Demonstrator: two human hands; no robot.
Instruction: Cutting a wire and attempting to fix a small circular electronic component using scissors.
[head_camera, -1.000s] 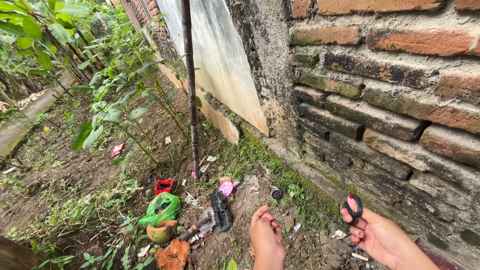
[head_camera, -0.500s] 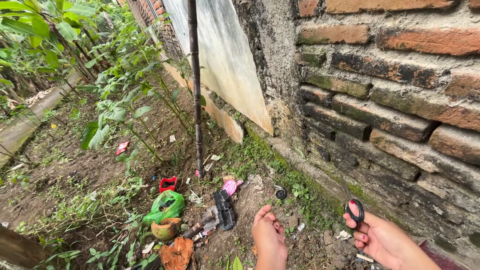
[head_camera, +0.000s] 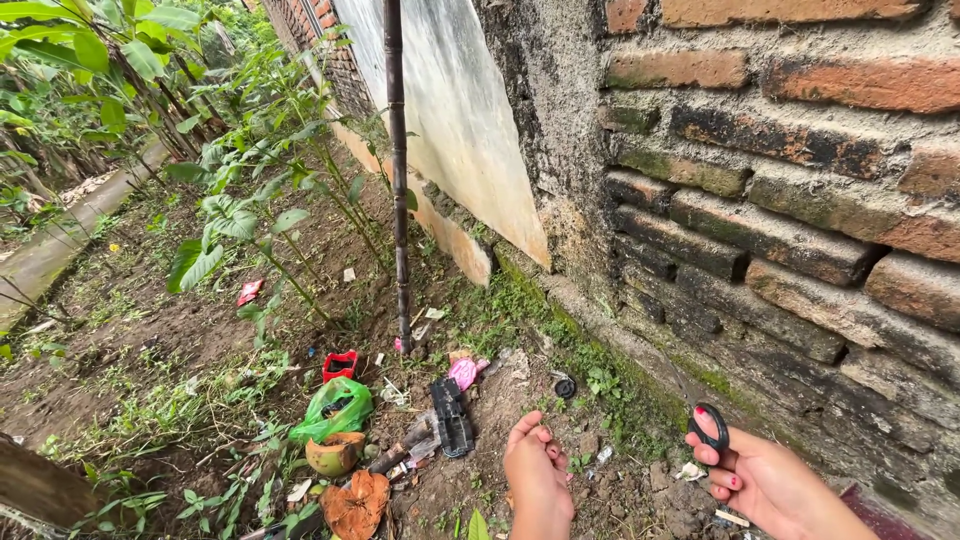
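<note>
The right hand (head_camera: 770, 480) holds black-handled scissors (head_camera: 708, 428) near the mossy red brick wall (head_camera: 800, 230) — fingers curled through one loop, blades hard to make out. The left hand (head_camera: 535, 475) hangs loosely curled and empty above the bare soil ground (head_camera: 120, 340) — its wrist is cut off by the frame edge.

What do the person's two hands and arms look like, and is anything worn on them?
Both hands are bare: no gloves, rings or watch show. The left hand and the right hand have fingernails painted dark red. The forearms are bare as far as the frame shows; no sleeve can be seen at the bottom edge.
</note>
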